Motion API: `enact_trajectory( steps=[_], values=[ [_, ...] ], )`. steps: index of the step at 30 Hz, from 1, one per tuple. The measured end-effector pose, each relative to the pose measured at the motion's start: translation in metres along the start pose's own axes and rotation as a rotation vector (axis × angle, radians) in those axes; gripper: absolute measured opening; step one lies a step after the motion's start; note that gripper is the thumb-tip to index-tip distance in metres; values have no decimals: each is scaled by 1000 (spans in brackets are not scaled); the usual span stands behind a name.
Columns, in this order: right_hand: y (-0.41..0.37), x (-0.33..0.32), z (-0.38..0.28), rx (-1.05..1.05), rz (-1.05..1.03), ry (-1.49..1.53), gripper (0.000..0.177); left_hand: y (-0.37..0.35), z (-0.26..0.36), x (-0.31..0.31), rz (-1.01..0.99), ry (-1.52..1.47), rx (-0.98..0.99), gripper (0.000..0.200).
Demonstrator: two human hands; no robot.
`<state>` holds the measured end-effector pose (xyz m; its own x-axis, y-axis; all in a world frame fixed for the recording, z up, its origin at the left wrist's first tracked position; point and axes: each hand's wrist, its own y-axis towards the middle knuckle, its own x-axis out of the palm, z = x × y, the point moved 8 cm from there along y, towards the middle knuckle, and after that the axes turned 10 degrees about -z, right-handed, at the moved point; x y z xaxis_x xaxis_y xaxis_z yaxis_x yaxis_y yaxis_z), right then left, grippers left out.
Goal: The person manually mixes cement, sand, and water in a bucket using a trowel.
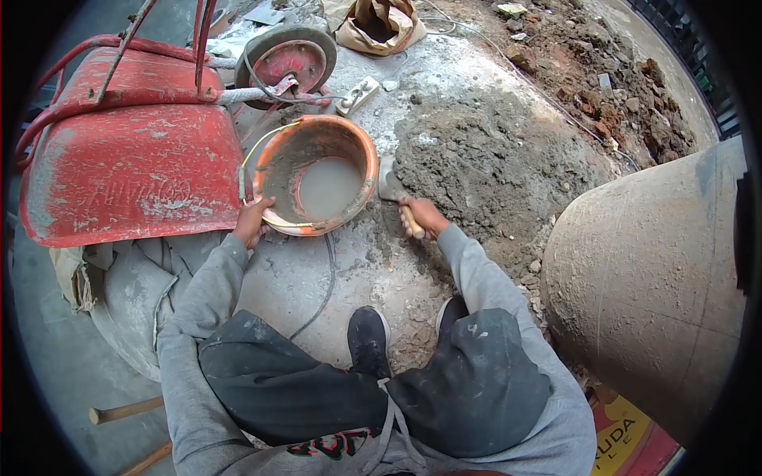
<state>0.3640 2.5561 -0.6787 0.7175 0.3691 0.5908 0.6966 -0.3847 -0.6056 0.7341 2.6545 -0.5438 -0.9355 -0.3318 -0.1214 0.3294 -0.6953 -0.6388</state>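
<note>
My left hand [252,223] is closed on the near-left rim of an orange bucket [367,151], beside its yellow wire handle [254,151]. Cloudy grey water [329,188] lies in the bottom of the bucket, and its inner wall is coated with grey residue. In my right hand [427,217] is a trowel [389,179], gripped by its wooden handle. The trowel's blade sits between the bucket and a spread heap of wet grey mortar [484,159], at the heap's left edge.
A red wheelbarrow [143,166] lies overturned on the left, its wheel [290,67] near the bucket. Behind the bucket are a white power strip [357,97] and an open paper sack [389,36]. A large concrete cylinder [643,270] stands right; soil and rubble [603,87] lie beyond.
</note>
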Motion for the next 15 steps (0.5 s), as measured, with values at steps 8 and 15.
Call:
enact_trajectory(
  steps=[8,15],
  values=[
    [-64,0,11,-322,-143,570,35,-2,1,1,-32,-20,23,25],
    [-60,22,-9,-199,-9,225,32,-2,0,1,-38,0,-3,27]
  ],
)
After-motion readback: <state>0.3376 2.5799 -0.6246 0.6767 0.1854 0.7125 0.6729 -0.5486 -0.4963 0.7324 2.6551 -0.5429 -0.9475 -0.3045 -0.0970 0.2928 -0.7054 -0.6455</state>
